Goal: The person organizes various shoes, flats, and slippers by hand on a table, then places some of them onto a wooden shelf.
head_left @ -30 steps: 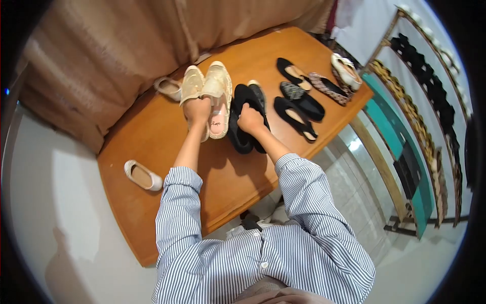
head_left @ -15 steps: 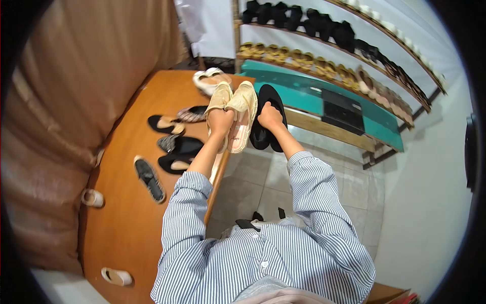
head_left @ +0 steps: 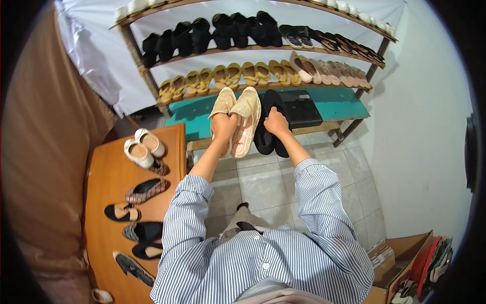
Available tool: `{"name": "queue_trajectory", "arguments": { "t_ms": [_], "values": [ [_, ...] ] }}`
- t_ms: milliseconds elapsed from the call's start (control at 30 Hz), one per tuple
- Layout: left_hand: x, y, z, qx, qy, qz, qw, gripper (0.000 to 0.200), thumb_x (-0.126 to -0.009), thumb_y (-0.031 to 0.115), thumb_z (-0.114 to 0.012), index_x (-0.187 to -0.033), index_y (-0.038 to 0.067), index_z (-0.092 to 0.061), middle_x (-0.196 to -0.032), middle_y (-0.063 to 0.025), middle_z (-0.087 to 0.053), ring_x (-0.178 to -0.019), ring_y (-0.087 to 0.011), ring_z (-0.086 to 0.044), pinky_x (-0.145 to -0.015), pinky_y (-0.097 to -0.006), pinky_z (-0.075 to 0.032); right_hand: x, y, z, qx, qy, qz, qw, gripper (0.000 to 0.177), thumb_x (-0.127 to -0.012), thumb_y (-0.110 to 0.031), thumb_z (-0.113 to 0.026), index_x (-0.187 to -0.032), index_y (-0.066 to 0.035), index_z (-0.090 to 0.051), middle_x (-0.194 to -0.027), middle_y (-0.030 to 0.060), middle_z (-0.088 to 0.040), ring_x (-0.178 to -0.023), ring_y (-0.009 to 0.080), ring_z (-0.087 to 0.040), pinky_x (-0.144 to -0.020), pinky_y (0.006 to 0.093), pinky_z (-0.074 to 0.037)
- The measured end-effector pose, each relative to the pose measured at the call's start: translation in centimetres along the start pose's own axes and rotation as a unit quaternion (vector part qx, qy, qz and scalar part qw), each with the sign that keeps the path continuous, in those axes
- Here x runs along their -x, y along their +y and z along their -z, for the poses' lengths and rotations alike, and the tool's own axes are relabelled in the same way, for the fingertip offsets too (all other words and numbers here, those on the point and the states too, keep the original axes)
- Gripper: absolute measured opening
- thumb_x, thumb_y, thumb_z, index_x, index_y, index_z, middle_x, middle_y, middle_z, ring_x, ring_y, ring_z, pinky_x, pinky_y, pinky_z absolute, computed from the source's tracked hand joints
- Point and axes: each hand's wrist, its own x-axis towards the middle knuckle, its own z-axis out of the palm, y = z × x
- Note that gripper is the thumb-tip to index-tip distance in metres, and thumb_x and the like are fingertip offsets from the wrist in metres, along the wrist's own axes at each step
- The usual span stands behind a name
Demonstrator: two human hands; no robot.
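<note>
A pair of cream slip-on mules (head_left: 246, 119) is gripped in my left hand (head_left: 223, 126), soles side by side and toes pointing away from me. Just to the right, my right hand (head_left: 277, 123) is closed on a pair of black flat shoes (head_left: 266, 144). Both pairs are held up in front of me at about the same height, close together. Past them lies a green bench (head_left: 197, 114), with a flat black box (head_left: 304, 109) on it behind the black shoes.
A shoe rack (head_left: 132, 49) with rows of black, yellow and beige shoes stands above the bench. At left, a wooden table (head_left: 101, 177) carries white flats (head_left: 144, 147) and several other shoes. A cardboard box (head_left: 410, 248) sits at lower right, beside a white wall (head_left: 420, 152).
My view and body have turned right, away from the table and toward the rack and bench. Both pairs of shoes stay in my hands. The cardboard box at lower right now shows more.
</note>
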Motion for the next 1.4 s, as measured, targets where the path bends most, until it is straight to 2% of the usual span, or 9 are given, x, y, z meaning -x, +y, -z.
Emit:
{"name": "queue_trajectory", "arguments": {
  "t_ms": [133,200,267,367,700,1000,1233,1367,1400],
  "values": [
    [-4.6,1.2,-4.3,0.057,0.012,-0.091,0.994,0.03,-0.072,0.026,-0.055,-0.072,-0.003,-0.061,-0.065,-0.0221,-0.059,-0.062,-0.0368,-0.058,-0.06,-0.042,-0.045,-3.6,3.0,1.8,0.018,0.024,-0.021,0.999,0.029,-0.077,-0.017,-0.055,-0.096,0.001,-0.043,-0.094,0.024,-0.058,-0.088,0.0388,-0.057,-0.075,0.0456,-0.046],
    [-6.4,1.6,-6.2,0.039,-0.063,-0.076,0.994,0.029,-0.072,0.026,-0.055,-0.077,-0.002,-0.061,-0.069,-0.0217,-0.059,-0.066,-0.0379,-0.057,-0.063,-0.042,-0.045,-5.5,4.6,2.2,0.026,0.042,-0.026,0.998,0.027,-0.078,-0.016,-0.055,-0.095,0.001,-0.042,-0.093,0.024,-0.058,-0.086,0.0392,-0.057,-0.074,0.0459,-0.046],
    [-7.6,1.8,-8.2,0.042,-0.042,-0.123,0.991,0.03,-0.072,0.026,-0.056,-0.086,0.0,-0.062,-0.08,-0.0212,-0.06,-0.074,-0.0385,-0.057,-0.07,-0.0426,-0.044,-7.3,6.0,2.2,0.03,0.09,-0.026,0.995,0.027,-0.079,-0.016,-0.054,-0.096,0.0,-0.041,-0.093,0.0232,-0.058,-0.086,0.0392,-0.057,-0.073,0.0457,-0.046],
    [-9.1,1.7,-11.9,0.05,0.066,-0.302,0.95,0.032,-0.07,0.022,-0.058,-0.096,0.003,-0.061,-0.082,-0.0191,-0.061,-0.075,-0.0362,-0.057,-0.067,-0.04,-0.045,-9.4,8.0,1.9,0.026,0.117,-0.064,0.991,0.027,-0.08,-0.016,-0.054,-0.096,0.001,-0.04,-0.093,0.0225,-0.057,-0.085,0.0392,-0.057,-0.073,0.0455,-0.046],
    [-12.1,8.3,-25.7,0.043,-0.124,-0.132,0.983,0.03,-0.072,0.025,-0.056,-0.086,-0.001,-0.062,-0.077,-0.022,-0.061,-0.072,-0.0371,-0.059,-0.064,-0.041,-0.046,-16.7,19.3,5.6,0.007,0.14,-0.156,0.978,0.026,-0.081,-0.015,-0.053,-0.096,0.001,-0.04,-0.093,0.0222,-0.057,-0.085,0.0386,-0.057,-0.073,0.0451,-0.046],
    [-15.0,19.3,-40.5,0.052,-0.128,-0.126,0.982,0.031,-0.074,0.028,-0.056,-0.072,-0.003,-0.06,-0.062,-0.0211,-0.057,-0.058,-0.0372,-0.057,-0.055,-0.0423,-0.044,-24.6,32.9,13.9,0.015,0.17,-0.123,0.978,0.026,-0.08,-0.015,-0.053,-0.096,0.001,-0.039,-0.089,0.0242,-0.057,-0.084,0.042,-0.055,-0.072,0.0483,-0.044],
    [-17.5,24.2,-50.2,0.117,-0.053,-0.19,0.973,0.038,-0.075,0.028,-0.053,-0.061,-0.007,-0.057,-0.058,-0.0254,-0.054,-0.056,-0.0402,-0.055,-0.055,-0.046,-0.044,-29.1,40.0,18.2,0.025,0.158,-0.201,0.966,0.028,-0.079,-0.016,-0.054,-0.097,0.0,-0.04,-0.095,0.0217,-0.056,-0.087,0.0387,-0.057,-0.073,0.0466,-0.046],
    [-20.4,26.8,-54.2,0.116,-0.033,-0.183,0.976,0.038,-0.075,0.028,-0.053,-0.059,-0.006,-0.058,-0.059,-0.0248,-0.055,-0.057,-0.039,-0.056,-0.056,-0.0462,-0.045,-31.4,43.7,19.2,0.025,0.175,-0.21,0.961,0.029,-0.08,-0.017,-0.053,-0.099,0.0,-0.041,-0.09,0.0251,-0.058,-0.087,0.0419,-0.056,-0.074,0.0483,-0.044],
    [-21.5,27.5,-55.2,0.065,-0.063,-0.169,0.981,0.034,-0.076,0.027,-0.052,-0.07,-0.005,-0.058,-0.065,-0.0248,-0.057,-0.06,-0.0394,-0.056,-0.059,-0.046,-0.045,-32.2,44.3,19.7,0.028,0.175,-0.212,0.961,0.029,-0.08,-0.017,-0.053,-0.099,0.0,-0.041,-0.09,0.0251,-0.058,-0.087,0.0419,-0.056,-0.074,0.0483,-0.044]
  ]
}}
